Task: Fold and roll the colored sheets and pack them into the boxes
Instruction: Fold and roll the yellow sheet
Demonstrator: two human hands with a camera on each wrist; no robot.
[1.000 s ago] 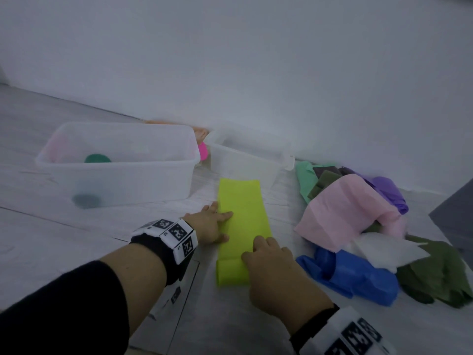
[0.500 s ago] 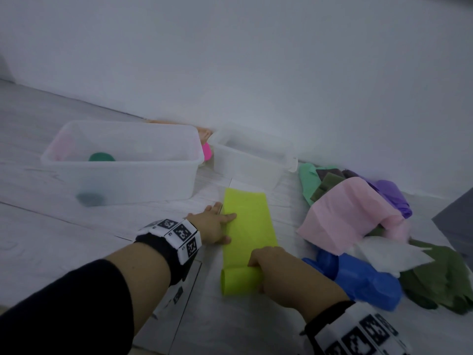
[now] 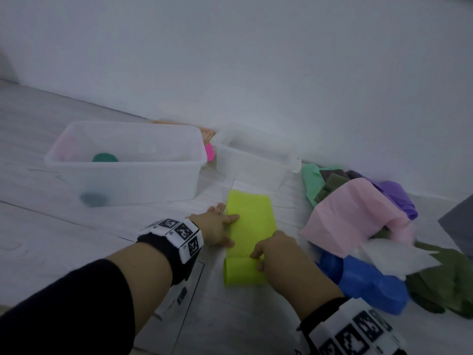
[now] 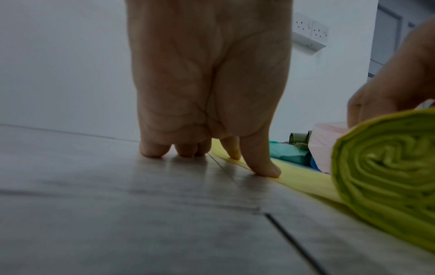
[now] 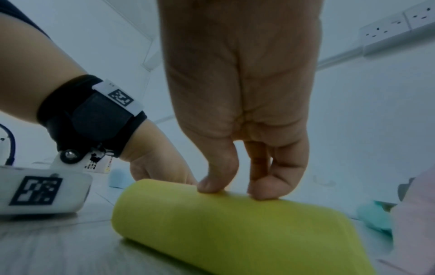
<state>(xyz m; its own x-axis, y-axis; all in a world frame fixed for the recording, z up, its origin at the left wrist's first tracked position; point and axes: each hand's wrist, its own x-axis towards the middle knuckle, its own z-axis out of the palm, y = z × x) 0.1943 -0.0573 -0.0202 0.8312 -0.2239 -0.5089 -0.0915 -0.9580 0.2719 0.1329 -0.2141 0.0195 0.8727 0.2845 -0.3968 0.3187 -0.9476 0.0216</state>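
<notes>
My right hand (image 3: 279,254) curls on top of the soft yellow-green sheet roll (image 3: 243,271) on the floor, and I should push it slowly so it stays tight and even. My left hand (image 3: 217,226) lies flat, pinning the thin flat part (image 3: 252,219). Farther off wait the clear plastic boxes (image 3: 122,162).

Bare hands, banded wrists, one dark sleeve

The left hand (image 3: 215,228) and right hand (image 3: 279,254) are bare. Each wrist wears a black strap (image 5: 92,113) carrying white blocks printed with black square code markers (image 3: 184,230). A dark sleeve (image 3: 64,308) covers the left upper forearm.
</notes>
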